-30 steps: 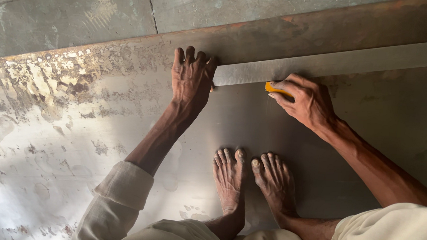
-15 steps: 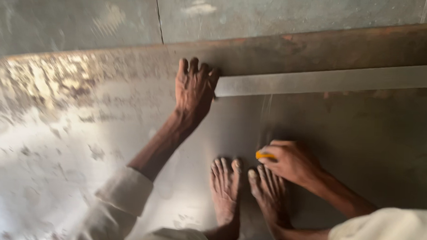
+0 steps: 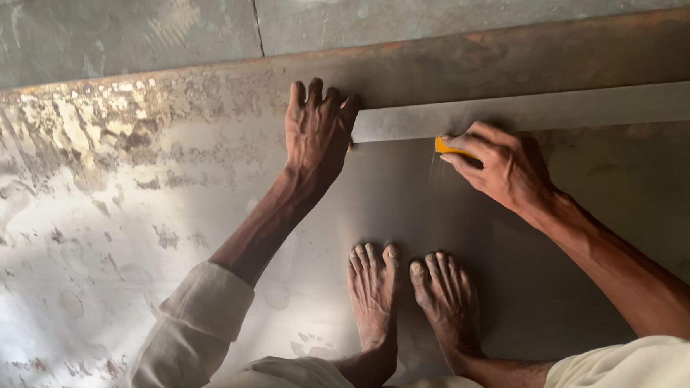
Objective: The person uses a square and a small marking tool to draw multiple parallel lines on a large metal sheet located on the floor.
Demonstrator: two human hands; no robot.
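From the head view I see the left hand [image 3: 316, 134] pressed flat, palm down and fingers spread, on the large metal sheet [image 3: 127, 208], grasping nothing; its fingertips reach the near end of the long steel straightedge [image 3: 535, 111] and touch its corner. The straightedge lies flat on the sheet and runs from beside the left hand out past the right edge of the view, parallel to the rusted upper border of the sheet. The right hand [image 3: 501, 166] is clenched around a small yellow marking tool [image 3: 449, 149], of which only the yellow end shows between thumb and forefinger; I cannot tell its exact kind. That end sits against the lower edge of the straightedge, just beside the left hand. A faint scribed line runs down the sheet below the tool. Both bare feet [image 3: 410, 294] stand on the sheet, side by side, below the hands. The grey concrete floor [image 3: 120, 21] lies beyond the far edge of the sheet. Light-coloured sleeves cover the left forearm and the knees.
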